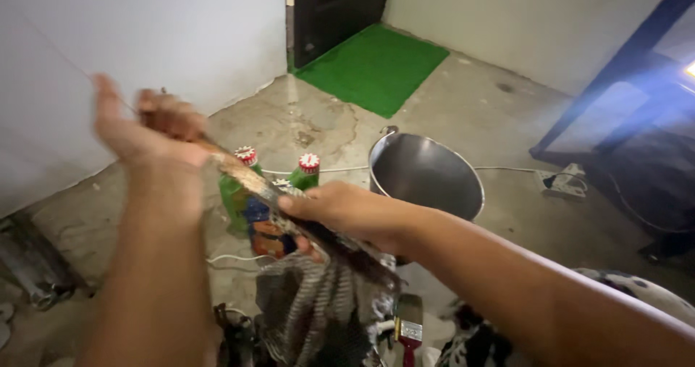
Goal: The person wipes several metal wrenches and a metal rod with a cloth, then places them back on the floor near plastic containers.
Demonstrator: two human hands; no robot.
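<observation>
Wiping step in hand: left hand closed on one end of a long flat tool, right hand pinching a striped rag around its middle, held above the concrete floor near the bucket; next stroke needs firm grip.

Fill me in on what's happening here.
A person holds a long, dirty blade in both hands: the left hand grips the handle end, the right hand presses a striped rag around it. Below stand two green bottles, a steel bucket and a red-handled paintbrush on the concrete floor.
</observation>
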